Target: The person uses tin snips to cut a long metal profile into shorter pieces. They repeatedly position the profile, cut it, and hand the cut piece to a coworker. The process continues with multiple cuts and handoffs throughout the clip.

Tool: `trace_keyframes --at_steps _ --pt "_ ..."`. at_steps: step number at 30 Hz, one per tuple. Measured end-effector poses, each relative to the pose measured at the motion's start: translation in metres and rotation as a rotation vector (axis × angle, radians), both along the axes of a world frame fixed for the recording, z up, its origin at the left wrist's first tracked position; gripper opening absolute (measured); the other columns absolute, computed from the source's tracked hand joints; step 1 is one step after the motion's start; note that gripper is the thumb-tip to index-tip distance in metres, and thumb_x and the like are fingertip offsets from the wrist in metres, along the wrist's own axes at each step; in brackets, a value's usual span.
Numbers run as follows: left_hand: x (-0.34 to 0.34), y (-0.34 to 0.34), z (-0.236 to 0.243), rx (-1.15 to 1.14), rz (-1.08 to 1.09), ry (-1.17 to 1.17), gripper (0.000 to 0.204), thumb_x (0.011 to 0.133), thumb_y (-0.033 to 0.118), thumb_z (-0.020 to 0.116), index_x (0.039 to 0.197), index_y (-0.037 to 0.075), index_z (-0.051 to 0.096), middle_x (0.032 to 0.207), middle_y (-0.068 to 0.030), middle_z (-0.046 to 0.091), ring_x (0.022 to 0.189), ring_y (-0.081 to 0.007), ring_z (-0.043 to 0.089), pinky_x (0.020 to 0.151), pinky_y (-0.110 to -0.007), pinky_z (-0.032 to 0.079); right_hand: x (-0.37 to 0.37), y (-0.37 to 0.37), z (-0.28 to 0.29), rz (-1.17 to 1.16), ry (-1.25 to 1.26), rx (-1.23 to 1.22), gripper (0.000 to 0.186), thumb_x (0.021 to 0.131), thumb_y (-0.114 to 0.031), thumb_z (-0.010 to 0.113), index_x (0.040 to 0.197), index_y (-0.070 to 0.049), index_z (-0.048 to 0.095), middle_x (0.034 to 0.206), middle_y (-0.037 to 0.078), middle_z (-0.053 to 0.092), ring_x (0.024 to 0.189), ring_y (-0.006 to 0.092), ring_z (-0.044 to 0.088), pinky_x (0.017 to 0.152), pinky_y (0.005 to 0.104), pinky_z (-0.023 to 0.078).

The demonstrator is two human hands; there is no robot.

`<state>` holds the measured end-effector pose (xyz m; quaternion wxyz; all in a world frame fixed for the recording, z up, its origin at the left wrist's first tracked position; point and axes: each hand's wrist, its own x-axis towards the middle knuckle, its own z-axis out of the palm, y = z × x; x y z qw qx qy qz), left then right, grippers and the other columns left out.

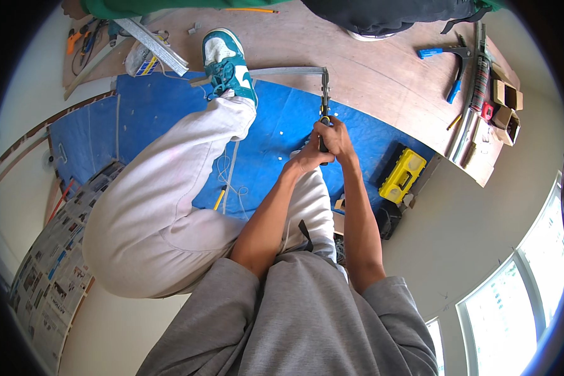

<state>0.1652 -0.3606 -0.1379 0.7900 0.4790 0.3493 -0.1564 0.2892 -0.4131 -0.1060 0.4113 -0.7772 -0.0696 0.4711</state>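
Note:
Both my hands are closed round the handles of a pair of metal snips (324, 116), held upright in front of me. My right hand (337, 139) wraps the upper part of the grip, and my left hand (308, 159) is pressed against it lower down. The jaws meet the right end of a thin metal strip (288, 71) that lies along the edge of a wooden board (363, 75). My left foot, in a teal and white sneaker (229, 69), rests on the board by the strip's other end. Whether the jaws bite into the metal is too small to tell.
A blue sheet (276, 119) covers the floor below the board. On the right lie a blue-handled tool (454, 62), metal channels (467, 135), small cardboard boxes (507, 97) and a yellow case (404, 175). Another person's green sleeve (125, 6) and metal profile (153, 47) are at the far left.

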Motion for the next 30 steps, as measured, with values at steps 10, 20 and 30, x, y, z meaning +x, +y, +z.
trace_keyframes --at_steps 10,20,30 --pt "0.011 -0.011 0.009 -0.045 0.108 -0.046 0.101 0.074 -0.004 0.07 0.155 0.009 0.011 0.088 -0.0053 0.059 0.072 -0.013 0.059 0.059 -0.03 0.049 0.009 -0.003 0.01 -0.042 0.037 -0.061 0.043 0.075 -0.031 0.072 0.093 0.007 0.066 0.074 0.016 0.067 0.069 0.021 0.063 0.065 0.0387 0.052" --pt "0.006 -0.008 0.007 -0.125 0.15 -0.049 0.098 0.076 -0.008 0.067 0.155 0.009 0.011 0.086 -0.0071 0.059 0.067 -0.015 0.059 0.057 -0.031 0.049 0.005 0.004 0.013 -0.055 0.017 -0.134 0.042 0.076 -0.031 0.072 0.096 0.007 0.068 0.077 0.015 0.068 0.07 0.0197 0.063 0.065 0.0368 0.053" --pt "0.012 -0.009 0.02 -0.073 0.165 -0.033 0.088 0.077 -0.011 0.065 0.149 0.005 0.018 0.08 -0.0079 0.06 0.059 -0.0163 0.058 0.049 -0.031 0.047 0.004 0.003 0.012 -0.053 0.0 -0.121 0.041 0.077 -0.03 0.072 0.095 0.006 0.068 0.076 0.013 0.068 0.067 0.0173 0.062 0.063 0.0359 0.052"
